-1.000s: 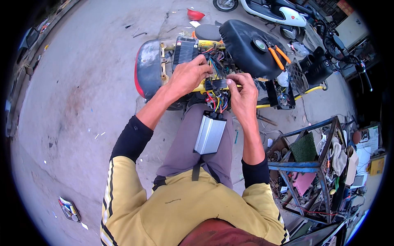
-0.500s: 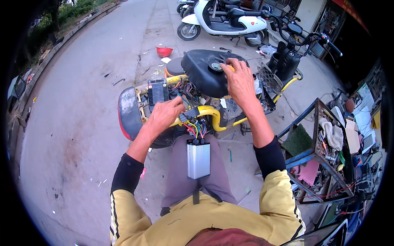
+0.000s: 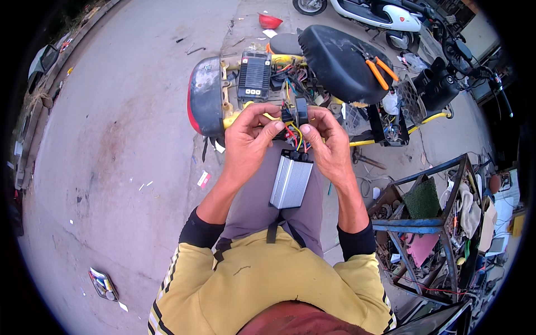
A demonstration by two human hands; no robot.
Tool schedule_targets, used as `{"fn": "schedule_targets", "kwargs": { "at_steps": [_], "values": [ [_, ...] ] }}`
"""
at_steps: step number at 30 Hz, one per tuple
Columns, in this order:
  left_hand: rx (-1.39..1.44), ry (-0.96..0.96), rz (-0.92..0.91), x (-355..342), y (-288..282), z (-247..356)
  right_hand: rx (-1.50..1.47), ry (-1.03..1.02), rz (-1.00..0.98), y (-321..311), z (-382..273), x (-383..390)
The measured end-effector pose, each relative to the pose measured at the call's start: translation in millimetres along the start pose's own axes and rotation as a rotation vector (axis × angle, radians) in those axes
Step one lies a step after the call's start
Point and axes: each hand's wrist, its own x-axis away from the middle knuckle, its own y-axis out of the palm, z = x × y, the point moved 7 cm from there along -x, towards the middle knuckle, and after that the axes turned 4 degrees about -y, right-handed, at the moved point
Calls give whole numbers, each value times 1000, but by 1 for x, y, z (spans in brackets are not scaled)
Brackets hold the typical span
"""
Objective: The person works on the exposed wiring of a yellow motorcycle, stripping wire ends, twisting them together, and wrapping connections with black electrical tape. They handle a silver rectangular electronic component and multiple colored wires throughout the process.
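Note:
My left hand [image 3: 251, 137] is closed, pinching a black connector [image 3: 286, 116] with red and yellow wires. My right hand [image 3: 329, 139] grips a small black plastic piece [image 3: 301, 109] right beside it. Coloured wires [image 3: 298, 137] run down to a finned silver controller box [image 3: 291, 180] resting on my thighs. Just beyond my hands is the opened yellow scooter frame [image 3: 287, 58], with tangled wiring and a black finned box [image 3: 254, 74]. A black seat [image 3: 329, 56] lies on it at the right, carrying orange-handled pliers [image 3: 379, 72].
A white scooter [image 3: 379, 15] stands behind, near a red bowl [image 3: 269, 21]. At my lower right is a metal cart [image 3: 407, 225] heaped with scrap. A small tray of items [image 3: 101, 283] lies on the concrete [image 3: 111, 184] at lower left.
Half a second ago my right hand was up at the seat and pliers; it is now down beside my left hand on the black piece, which is more upright. The view has shifted.

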Motion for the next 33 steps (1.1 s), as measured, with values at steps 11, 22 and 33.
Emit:
{"fn": "schedule_targets", "kwargs": {
  "at_steps": [11,22,33],
  "values": [
    [-268,-70,195,135,-55,-50,172,27,-192,93,37,114],
    [-589,-20,85,169,-67,-63,423,-67,-325,111,35,134],
    [-583,35,169,187,-68,-62,554,-46,-442,121,41,148]
  ]
}}
